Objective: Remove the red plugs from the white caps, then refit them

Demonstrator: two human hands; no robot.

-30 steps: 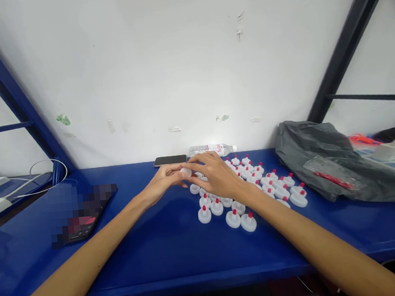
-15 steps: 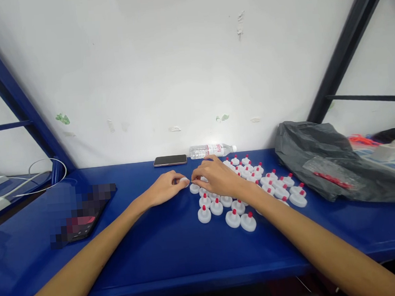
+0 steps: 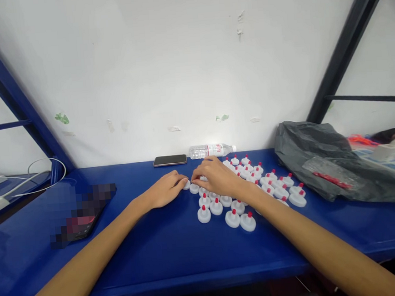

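Several white nozzle caps with red tips (image 3: pixel 247 222) stand in a loose cluster on the blue table (image 3: pixel 151 256). My left hand (image 3: pixel 165 190) lies at the cluster's left end, thumb and fingers closed about a white cap (image 3: pixel 186 184) at the tabletop; its red tip does not show. Beside it is another white cap (image 3: pixel 194 189), just under the fingertips of my right hand (image 3: pixel 215 176). Those right fingers are bent in a pinch above the caps, and what they hold is too small to make out. My right hand and forearm hide part of the cluster.
Against the wall lie a phone (image 3: pixel 169 160) and a clear water bottle (image 3: pixel 207 151). A dark, partly blurred-out device (image 3: pixel 87 220) is at left. At right spreads a grey plastic bag (image 3: pixel 307 157), with a clear packet of red pieces (image 3: pixel 337 180) on it.
The white cap in my left hand has come down and upright beside the neighbouring cap, and the left fingers have straightened somewhat. My right hand has barely moved.
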